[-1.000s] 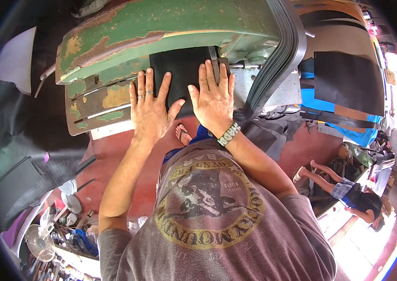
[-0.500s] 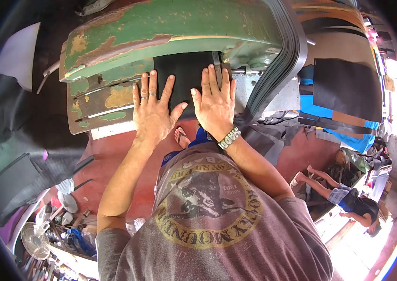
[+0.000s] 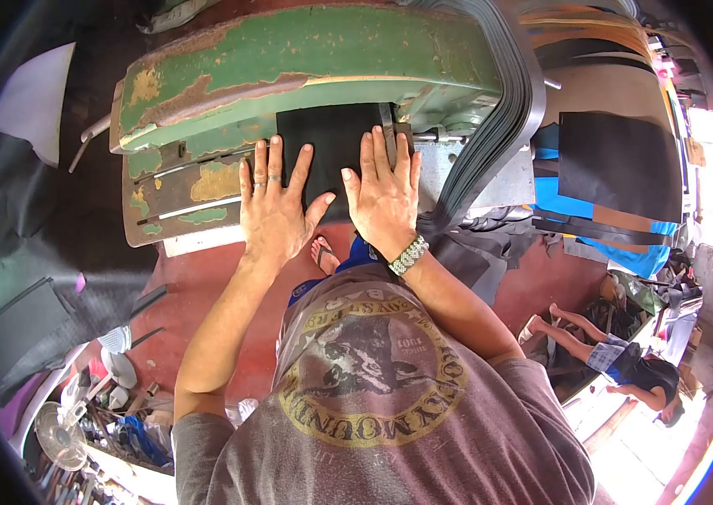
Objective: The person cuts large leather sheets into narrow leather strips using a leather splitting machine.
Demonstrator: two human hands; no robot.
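Note:
A black flat sheet (image 3: 321, 139) lies on the bed of a worn green machine (image 3: 306, 63), its far edge under the machine's overhanging body. My left hand (image 3: 279, 215) rests flat with fingers spread, its thumb and forefinger on the sheet's left side and the other fingers over the metal bed (image 3: 217, 178). On the sheet's right side lies my right hand (image 3: 383, 198), palm down and fingers stretched. Its fingertips are by a narrow grey metal bar (image 3: 387, 126). Neither hand grips anything.
A thick bundle of dark strips (image 3: 512, 109) hangs at the machine's right end. Further right, a black sheet (image 3: 621, 166) lies on a stack of material. Black material (image 3: 45, 219) is on the left. A standing fan (image 3: 60, 435) is lower left. Another person (image 3: 630, 366) is at the lower right.
The view has shifted slightly, so the machine sits a little lower in the picture. Both hands stay flat on the sheet in nearly the same place.

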